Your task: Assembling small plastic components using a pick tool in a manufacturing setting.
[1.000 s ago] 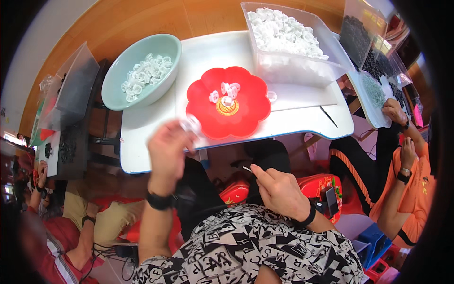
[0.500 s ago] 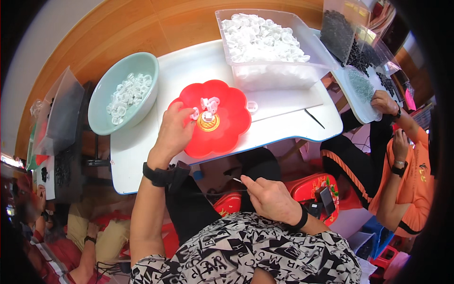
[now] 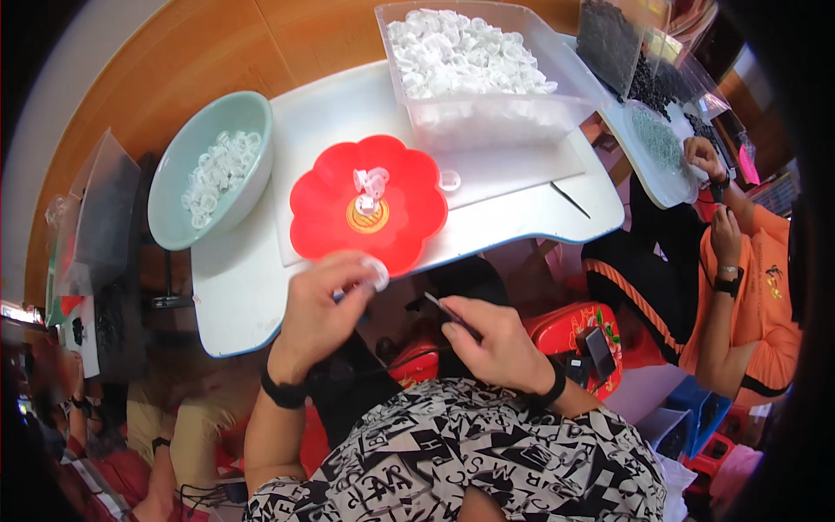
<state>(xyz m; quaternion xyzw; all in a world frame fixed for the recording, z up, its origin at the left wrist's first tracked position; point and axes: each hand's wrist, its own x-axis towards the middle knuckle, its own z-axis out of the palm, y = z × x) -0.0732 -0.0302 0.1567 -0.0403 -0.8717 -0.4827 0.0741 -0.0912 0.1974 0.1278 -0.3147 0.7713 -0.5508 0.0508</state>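
My left hand (image 3: pixel 323 304) is closed on a small white plastic ring (image 3: pixel 377 273), pinched at the fingertips by the table's near edge. Over my lap, my right hand (image 3: pixel 504 344) grips a slim dark-handled tool (image 3: pixel 459 319) with a thin, pale metal tip; its exact kind does not show. The tip points up and left, apart from the ring. Just beyond my left hand lies a red flower-shaped bowl (image 3: pixel 409 235) with a few white plastic rings (image 3: pixel 374 183) near its middle. One loose ring (image 3: pixel 449 181) sits at the bowl's right side.
A pale green basin (image 3: pixel 161 204) of white rings stands left; a clear bin (image 3: pixel 487 135) heaped with them stands behind. A dark thin strip (image 3: pixel 570 200) lies on the white table (image 3: pixel 235 304). A person in orange (image 3: pixel 748 296) works at right, another person (image 3: pixel 156 418) sits at left.
My left hand has drawn back from the red bowl toward me, bringing a white ring out. My right hand has shifted slightly, with the tool still in it. The view has moved a little.
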